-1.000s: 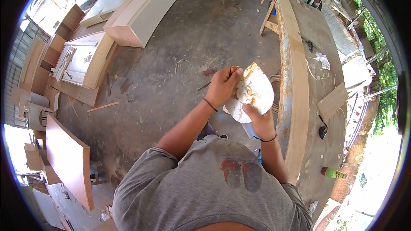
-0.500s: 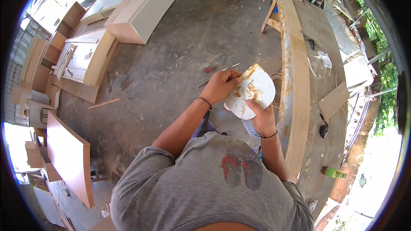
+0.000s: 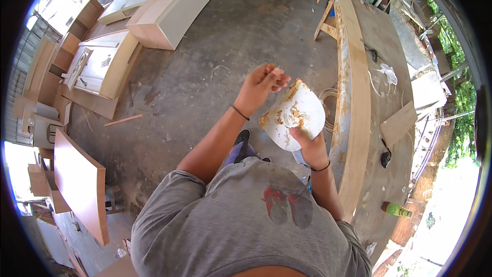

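Note:
My right hand point(image 3: 313, 151) grips a white, rounded, plate-like sheet point(image 3: 310, 118) by its near edge, thumb on top and the other fingers hidden beneath. Orange-brown paste is smeared over the sheet's face and along its left and upper edges. Just off the sheet's upper left edge, my left hand point(image 3: 262, 86) is raised with its fingers loosely bent and apart. Its fingertips look smudged, and I make out no object in it.
On my right runs a long wooden board point(image 3: 353, 97) with brown smears along its side. Beyond it lie a tape measure point(image 3: 385, 159), a green-labelled bottle point(image 3: 397, 209) and a wood offcut point(image 3: 400, 124). Coiled cable point(image 3: 330, 103) sits beside the board. Cabinet parts point(image 3: 154, 33) and a panel point(image 3: 79, 184) stand left.
My left hand has come away from the sheet's upper edge, and its fingers have loosened. The sheet has shifted slightly toward me and left, still in my right hand.

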Demonstrator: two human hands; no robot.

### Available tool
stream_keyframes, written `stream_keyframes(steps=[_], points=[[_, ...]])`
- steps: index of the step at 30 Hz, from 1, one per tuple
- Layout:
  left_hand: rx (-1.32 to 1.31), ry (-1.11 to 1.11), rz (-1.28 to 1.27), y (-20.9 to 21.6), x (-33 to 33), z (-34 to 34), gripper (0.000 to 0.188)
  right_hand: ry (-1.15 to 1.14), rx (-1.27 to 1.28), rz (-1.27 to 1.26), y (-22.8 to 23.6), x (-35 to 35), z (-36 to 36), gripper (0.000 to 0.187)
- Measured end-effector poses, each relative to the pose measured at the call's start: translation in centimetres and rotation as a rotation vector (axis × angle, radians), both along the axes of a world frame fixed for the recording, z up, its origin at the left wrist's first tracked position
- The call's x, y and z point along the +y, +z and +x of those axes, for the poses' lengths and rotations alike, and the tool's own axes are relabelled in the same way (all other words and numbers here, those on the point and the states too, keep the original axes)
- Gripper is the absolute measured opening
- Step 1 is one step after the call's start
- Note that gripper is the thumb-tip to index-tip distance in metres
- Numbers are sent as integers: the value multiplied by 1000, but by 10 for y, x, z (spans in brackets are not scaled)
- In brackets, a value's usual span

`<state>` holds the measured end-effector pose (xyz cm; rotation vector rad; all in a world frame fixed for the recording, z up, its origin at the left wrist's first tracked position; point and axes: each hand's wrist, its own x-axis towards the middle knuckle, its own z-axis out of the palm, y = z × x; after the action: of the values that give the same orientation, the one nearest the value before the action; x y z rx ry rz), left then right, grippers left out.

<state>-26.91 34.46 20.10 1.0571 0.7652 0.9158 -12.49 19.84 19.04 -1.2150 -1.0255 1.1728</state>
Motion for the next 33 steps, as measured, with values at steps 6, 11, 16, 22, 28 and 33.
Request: stream_keyframes(steps=[6, 11, 16, 22, 28, 33], points=[[360, -168, 268, 19, -13, 4, 20, 114, 178, -6, 10, 2, 7, 40], [456, -87, 312, 17, -1, 19, 24, 73, -199, 47, 13, -1, -16, 34], [137, -73, 133, 12, 15, 13, 25, 52, -122, 73, -1, 2, -18, 34], [-15, -157, 56, 11, -2, 4, 21, 40, 44, 36, 8, 7, -2, 34], [368, -139, 398, 20, -2, 9, 18, 92, -106, 11, 12, 3, -14, 35], [265, -70, 227, -1, 2, 19, 21, 124, -200, 84, 8, 9, -23, 28]])
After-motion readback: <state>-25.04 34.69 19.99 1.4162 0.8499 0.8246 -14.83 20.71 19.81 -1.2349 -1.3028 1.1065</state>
